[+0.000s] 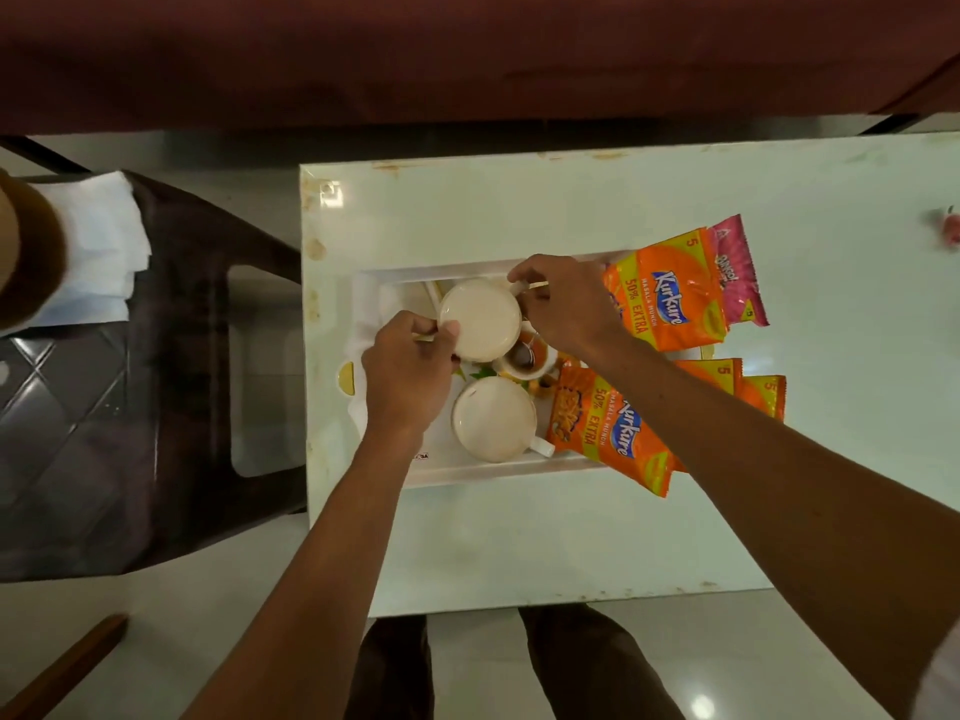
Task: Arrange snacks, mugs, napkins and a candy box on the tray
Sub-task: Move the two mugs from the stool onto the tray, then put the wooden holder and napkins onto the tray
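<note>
Both hands are on the upper mug point(479, 319), over the far-left part of the white tray point(467, 474). Left hand point(405, 379): fingers curled, thumb pressed to the mug's left wall, grasping it. Right hand point(569, 304): fingers pinch the handle at the mug's far-right side. The two-handed hold looks like steadying and turning, likely to set the handle direction and fit the mug in beside its neighbours. Cannot tell if the mug rests on the tray floor or is slightly lifted. A flat cream face is up; upturned base or lid, cannot tell.

The lower mug point(493, 419) sits on the tray nearer the person, handle pointing right toward a packet, untouched. A small cup point(522, 357) with something dark inside is wedged between the two mugs and the snacks.

Snacks fill the tray's right side, probably to leave the left for crockery. One orange packet point(670, 298) lies over a pink packet point(740, 267), both overhanging the far rim. A second orange packet point(608, 431) overhangs the near rim, and further orange packets point(761, 394) lie beyond the right arm.

Napkins point(93, 241) are stacked on the dark chair point(182, 241) left of the desk point(519, 537), not yet on the tray. No candy box I can identify. Judgement: mugs and snacks nearly done, napkins and box remain.
</note>
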Available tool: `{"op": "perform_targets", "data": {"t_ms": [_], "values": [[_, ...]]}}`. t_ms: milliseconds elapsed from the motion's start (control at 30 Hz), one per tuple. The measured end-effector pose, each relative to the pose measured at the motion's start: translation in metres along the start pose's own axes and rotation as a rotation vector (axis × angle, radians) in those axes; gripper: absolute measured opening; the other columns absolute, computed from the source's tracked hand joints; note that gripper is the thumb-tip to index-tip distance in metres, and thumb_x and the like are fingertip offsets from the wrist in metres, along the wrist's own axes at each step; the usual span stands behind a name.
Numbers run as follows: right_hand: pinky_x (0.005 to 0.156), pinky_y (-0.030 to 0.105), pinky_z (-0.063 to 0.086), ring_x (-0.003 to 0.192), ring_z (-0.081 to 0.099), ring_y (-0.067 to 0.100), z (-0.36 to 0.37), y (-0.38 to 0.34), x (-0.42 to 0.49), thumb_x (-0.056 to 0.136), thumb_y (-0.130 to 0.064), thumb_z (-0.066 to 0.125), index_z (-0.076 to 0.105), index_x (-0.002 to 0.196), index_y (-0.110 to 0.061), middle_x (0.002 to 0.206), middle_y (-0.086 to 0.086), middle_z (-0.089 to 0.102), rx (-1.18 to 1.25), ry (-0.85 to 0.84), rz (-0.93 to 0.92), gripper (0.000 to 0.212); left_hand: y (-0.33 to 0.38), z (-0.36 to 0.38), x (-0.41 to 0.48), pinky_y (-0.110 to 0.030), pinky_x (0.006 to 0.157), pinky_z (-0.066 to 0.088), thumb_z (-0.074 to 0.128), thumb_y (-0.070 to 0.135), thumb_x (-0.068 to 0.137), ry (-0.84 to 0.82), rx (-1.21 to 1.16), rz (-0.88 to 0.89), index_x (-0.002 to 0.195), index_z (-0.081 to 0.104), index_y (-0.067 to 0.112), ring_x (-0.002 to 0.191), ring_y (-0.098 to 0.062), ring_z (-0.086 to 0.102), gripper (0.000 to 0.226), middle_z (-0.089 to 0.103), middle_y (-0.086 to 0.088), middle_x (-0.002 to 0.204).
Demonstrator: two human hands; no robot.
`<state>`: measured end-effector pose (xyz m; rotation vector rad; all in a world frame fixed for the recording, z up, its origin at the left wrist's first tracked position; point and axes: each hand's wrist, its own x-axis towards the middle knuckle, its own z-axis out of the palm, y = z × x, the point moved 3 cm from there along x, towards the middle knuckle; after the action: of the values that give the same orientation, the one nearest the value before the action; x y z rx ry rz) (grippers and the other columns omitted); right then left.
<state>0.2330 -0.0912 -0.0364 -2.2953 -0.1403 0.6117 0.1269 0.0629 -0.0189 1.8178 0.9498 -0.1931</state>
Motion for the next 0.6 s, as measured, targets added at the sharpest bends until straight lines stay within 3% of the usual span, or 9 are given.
{"op": "perform_targets", "data": {"t_ms": [100, 233, 300, 400, 533, 600], "values": [[0.091, 0.034, 0.053, 0.106, 0.063, 0.023, -0.001, -0.003, -0.003, 0.085, 0.002, 0.059, 0.066, 0.116, -0.008, 0.118, 0.009, 0.067, 0.011, -0.021, 0.019, 0.033, 0.000, -0.003, -0.004, -0.038, 0.080, 0.061, 0.065, 0.036, 0.091, -0.049, -0.035, 0.000, 0.098, 0.065, 0.013, 0.078, -0.014, 0.076, 0.024, 0.077, -0.007, 0.094], [0.099, 0.039, 0.046, 0.118, 0.055, 0.027, -0.010, -0.016, -0.013, 0.080, 0.004, 0.054, 0.060, 0.124, -0.010, 0.128, 0.012, 0.060, -0.082, 0.003, 0.022, 0.046, -0.010, -0.033, -0.017, -0.040, 0.094, 0.057, 0.060, 0.041, 0.094, -0.082, -0.115, -0.069, 0.110, 0.066, 0.023, 0.099, -0.018, 0.072, 0.025, 0.072, -0.001, 0.108], [0.100, 0.042, 0.044, 0.116, 0.055, 0.027, -0.018, -0.029, -0.025, 0.081, 0.000, 0.055, 0.060, 0.121, -0.011, 0.127, 0.011, 0.059, -0.070, 0.056, 0.009, 0.042, -0.017, -0.069, -0.036, -0.037, 0.095, 0.057, 0.062, 0.044, 0.092, -0.009, -0.195, -0.064, 0.107, 0.068, 0.030, 0.098, -0.013, 0.072, 0.021, 0.074, 0.005, 0.102], [0.096, 0.034, 0.046, 0.110, 0.058, 0.018, -0.021, -0.059, -0.050, 0.085, -0.008, 0.060, 0.062, 0.117, -0.017, 0.123, 0.005, 0.059, 0.009, 0.117, -0.028, 0.033, -0.020, -0.128, -0.075, -0.030, 0.094, 0.056, 0.068, 0.057, 0.081, 0.056, -0.347, -0.061, 0.102, 0.069, 0.033, 0.098, -0.007, 0.072, 0.032, 0.077, 0.015, 0.100], [0.084, 0.024, 0.051, 0.103, 0.059, 0.006, -0.004, -0.114, -0.082, 0.087, -0.016, 0.064, 0.063, 0.113, -0.026, 0.120, -0.005, 0.062, 0.125, 0.104, -0.059, 0.028, -0.027, -0.200, -0.103, -0.039, 0.093, 0.056, 0.061, 0.051, 0.082, 0.249, -0.226, 0.015, 0.098, 0.072, 0.031, 0.100, -0.011, 0.072, 0.028, 0.077, 0.006, 0.102], [0.082, 0.020, 0.050, 0.106, 0.058, 0.005, 0.014, -0.148, -0.094, 0.087, -0.020, 0.065, 0.061, 0.113, -0.031, 0.120, -0.010, 0.062, 0.207, 0.069, -0.050, 0.028, -0.023, -0.236, -0.101, -0.034, 0.090, 0.058, 0.057, 0.050, 0.086, 0.331, -0.089, 0.098, 0.100, 0.070, 0.033, 0.097, -0.007, 0.071, 0.026, 0.076, 0.010, 0.099]]}}
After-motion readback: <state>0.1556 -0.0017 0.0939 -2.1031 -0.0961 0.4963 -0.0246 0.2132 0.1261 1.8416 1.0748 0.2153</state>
